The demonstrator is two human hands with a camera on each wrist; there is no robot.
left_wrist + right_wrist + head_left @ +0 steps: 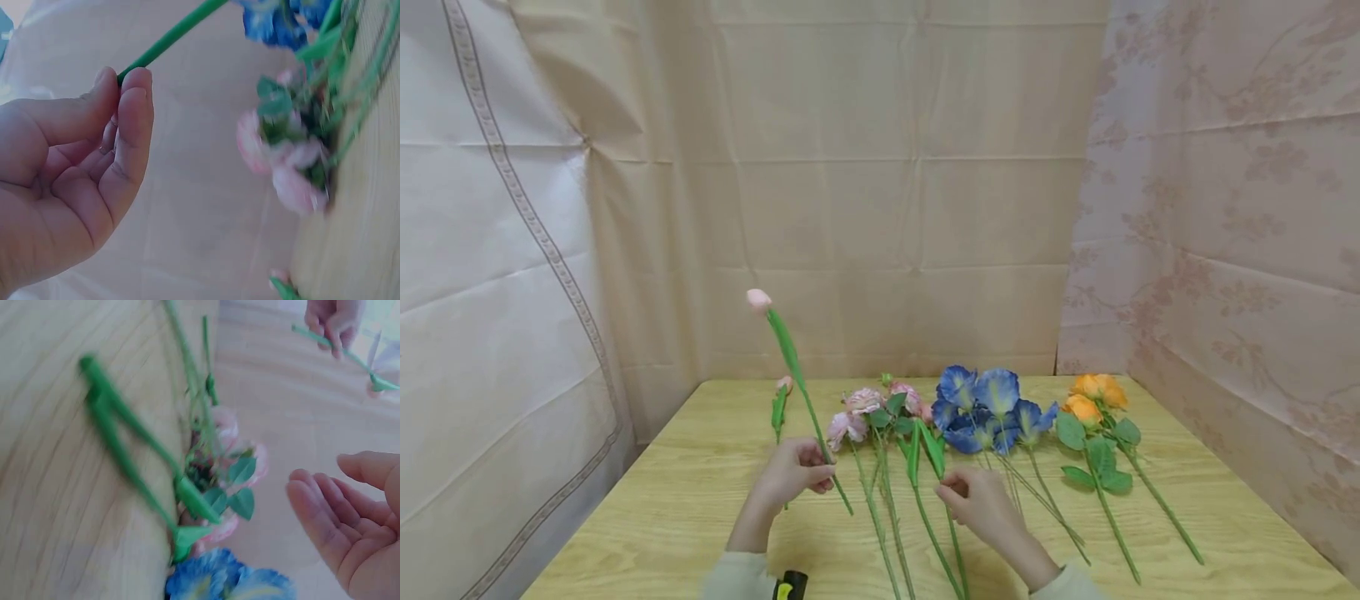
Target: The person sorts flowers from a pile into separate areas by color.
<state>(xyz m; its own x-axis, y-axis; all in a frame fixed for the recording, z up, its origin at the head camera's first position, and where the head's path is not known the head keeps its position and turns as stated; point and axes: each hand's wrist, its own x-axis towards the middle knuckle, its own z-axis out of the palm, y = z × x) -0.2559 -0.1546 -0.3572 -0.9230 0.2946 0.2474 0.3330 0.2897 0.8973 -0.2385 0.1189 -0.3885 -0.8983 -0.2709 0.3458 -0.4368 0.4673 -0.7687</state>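
Between thumb and fingertips my left hand (793,477) pinches the green stem of a pink tulip (760,300), raised over the table and leaning left. The left wrist view shows the stem's lower part (172,40) in that pinch, its bloom out of frame. My right hand (353,531) holds nothing; its thumb stands apart from the loosely bent fingers. In the head view it hovers over two green-leaved tulip stems (925,517) on the table. Their blooms are hidden among the pink flowers (865,401) behind. Another pink tulip (779,408) lies beyond my left hand.
Blue flowers (997,392) lie right of the pink ones, their stems pointing toward me. Orange roses (1097,390) are at the right of the wooden table (647,517). A black and yellow object (792,586) shows at the front edge. Cloth (895,208) hangs around the table.
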